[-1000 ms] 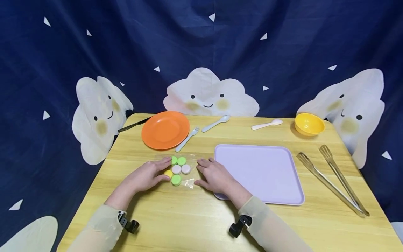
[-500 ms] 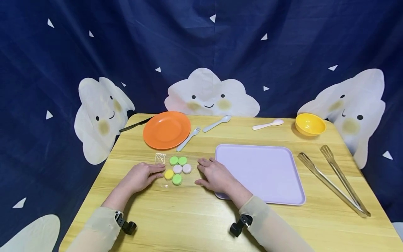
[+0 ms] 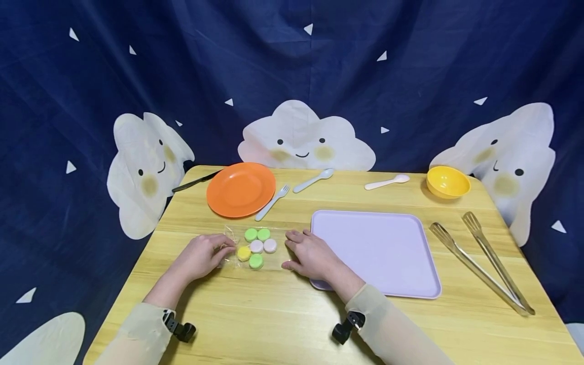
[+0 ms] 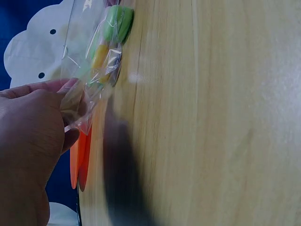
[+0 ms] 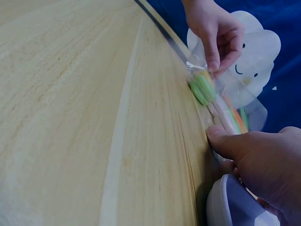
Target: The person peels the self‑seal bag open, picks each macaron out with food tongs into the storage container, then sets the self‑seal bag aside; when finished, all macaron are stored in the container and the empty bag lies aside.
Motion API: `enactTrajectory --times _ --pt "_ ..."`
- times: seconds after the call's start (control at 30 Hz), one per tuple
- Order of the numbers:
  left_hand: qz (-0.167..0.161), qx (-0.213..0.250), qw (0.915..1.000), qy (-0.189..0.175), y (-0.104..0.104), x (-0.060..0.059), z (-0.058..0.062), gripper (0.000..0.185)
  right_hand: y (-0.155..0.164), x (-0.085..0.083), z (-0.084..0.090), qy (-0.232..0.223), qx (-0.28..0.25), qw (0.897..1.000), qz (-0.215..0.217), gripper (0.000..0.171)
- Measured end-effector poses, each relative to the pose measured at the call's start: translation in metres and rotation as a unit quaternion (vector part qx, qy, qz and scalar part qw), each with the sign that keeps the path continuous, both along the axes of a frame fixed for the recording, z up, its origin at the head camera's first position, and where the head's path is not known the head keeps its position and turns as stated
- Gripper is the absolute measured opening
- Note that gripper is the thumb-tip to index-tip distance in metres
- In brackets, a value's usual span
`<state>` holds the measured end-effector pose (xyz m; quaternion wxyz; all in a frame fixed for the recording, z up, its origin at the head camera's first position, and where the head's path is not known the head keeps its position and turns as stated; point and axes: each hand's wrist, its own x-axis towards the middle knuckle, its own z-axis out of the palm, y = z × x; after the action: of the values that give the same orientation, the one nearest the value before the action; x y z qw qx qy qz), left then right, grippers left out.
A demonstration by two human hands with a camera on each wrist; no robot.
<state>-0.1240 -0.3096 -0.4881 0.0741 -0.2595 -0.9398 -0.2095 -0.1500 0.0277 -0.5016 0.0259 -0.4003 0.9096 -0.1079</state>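
Early stage: bag [image 3: 253,247] of round sweets [image 3: 256,247] flat on table [image 3: 274,314] at 9 o'clock of tray [image 3: 378,253], apparently unopened, left hand [image 3: 201,256] pinching its edge, right hand [image 3: 310,253] laid open alongside, nothing on tray or plate [image 3: 240,189] yet.

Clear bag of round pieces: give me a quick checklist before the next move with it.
1. Left hand has the clear bag: ok, its fingers pinch the bag's left edge.
2. Right hand steadies the bag: ok, thumb pressed at its right edge in the right wrist view.
3. Bag lies on the table: ok, left edge lifted.
4. Pieces inside: ok, green, yellow and pale ones grouped together.
5. Bag mouth open or sealed: cannot tell.
6. Purple tray bare: ok, apart from the right wrist over its near corner.
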Motion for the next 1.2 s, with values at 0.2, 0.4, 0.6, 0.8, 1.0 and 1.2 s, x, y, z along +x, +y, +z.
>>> enactTrajectory --times 0.2,0.4,0.6,0.8,1.0,1.2 --pt "-0.007 0.042 0.9990 -0.011 0.001 -0.003 0.000 0.016 0.001 0.000 -0.001 0.002 -0.003 1.000 0.000 0.070" --pt "-0.023 0.037 0.9989 -0.017 0.000 -0.006 -0.001 0.020 0.000 0.000 0.000 0.002 0.004 1.000 -0.003 0.070" --pt "-0.036 0.021 0.9991 -0.010 0.004 -0.005 0.003 0.008 0.000 0.000 0.000 0.000 0.006 1.000 -0.002 0.069" --pt "-0.027 0.009 0.9996 0.002 0.006 -0.004 0.006 0.009 0.001 0.000 0.000 0.003 0.007 1.000 -0.001 0.069" --pt "-0.037 0.015 0.9987 0.032 0.004 -0.003 0.003 0.013 0.006 -0.003 0.003 -0.015 -0.029 0.999 0.006 0.065" --pt "-0.033 0.017 0.9985 0.041 0.003 -0.003 -0.002 0.015 0.026 -0.009 0.017 -0.018 -0.088 0.996 0.009 0.062"
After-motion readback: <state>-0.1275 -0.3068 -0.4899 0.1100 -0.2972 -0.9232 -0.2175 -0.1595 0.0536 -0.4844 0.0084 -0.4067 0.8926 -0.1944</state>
